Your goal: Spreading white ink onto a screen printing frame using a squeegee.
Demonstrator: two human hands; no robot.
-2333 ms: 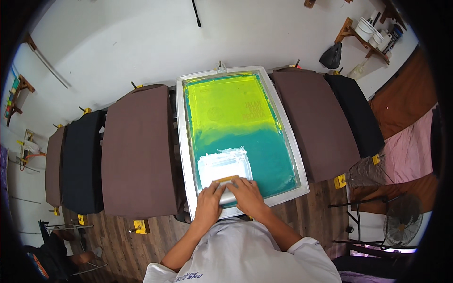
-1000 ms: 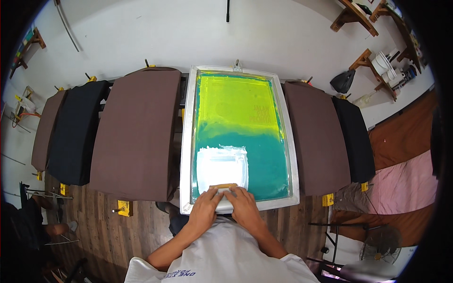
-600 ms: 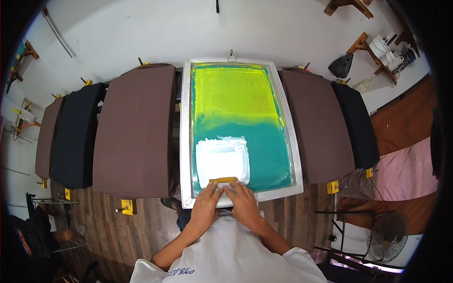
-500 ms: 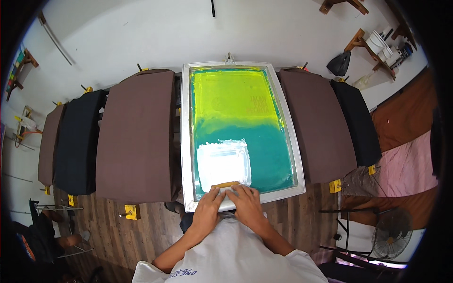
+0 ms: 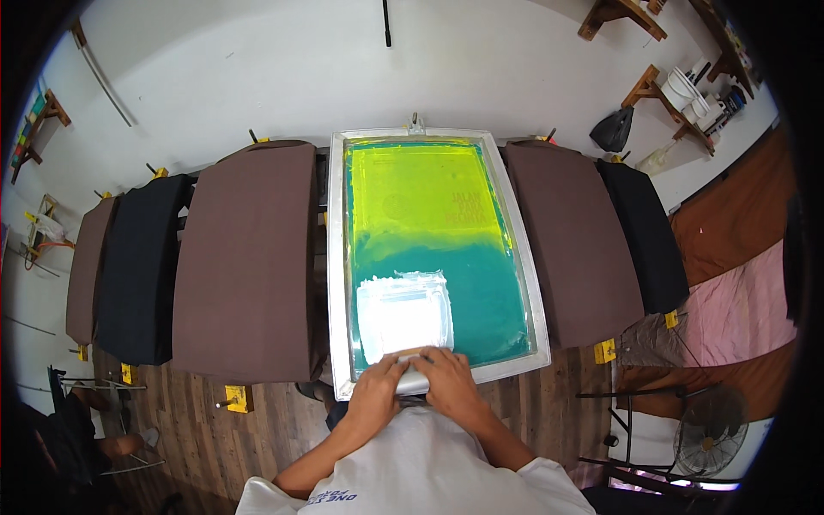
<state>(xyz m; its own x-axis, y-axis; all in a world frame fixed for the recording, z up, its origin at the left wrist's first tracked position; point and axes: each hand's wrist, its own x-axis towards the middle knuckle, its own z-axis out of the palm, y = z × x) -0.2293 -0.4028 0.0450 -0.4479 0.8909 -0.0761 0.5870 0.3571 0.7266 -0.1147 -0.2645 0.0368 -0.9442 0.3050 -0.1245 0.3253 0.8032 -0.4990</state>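
Note:
Both my hands grip a squeegee point(image 5: 412, 352) at the near end of a screen printing frame point(image 5: 338, 257). My left hand point(image 5: 374, 388) is closed on its left part, and my right hand point(image 5: 449, 379) is closed on its right part. Only a thin brownish strip of the squeegee shows beyond my fingertips; the rest is hidden under my hands. Just beyond it, a thick patch of white ink point(image 5: 403, 313) lies on the green mesh point(image 5: 485, 292). The far half of the screen is yellow-green, with a faint stencil of lettering and a round shape point(image 5: 397, 206).
Brown cloth-covered printing boards point(image 5: 245, 266) point(image 5: 575, 240) flank the frame, with black ones point(image 5: 142, 266) point(image 5: 644, 236) beyond. Yellow blocks point(image 5: 239, 399) project from their near ends. A fan point(image 5: 711, 429) stands at lower right. Another person's leg point(image 5: 120, 446) shows at lower left.
The whole scene sits slightly lower in the view, as my head has tilted. My hands keep hold of the squeegee at the near end, with little visible movement against the frame.

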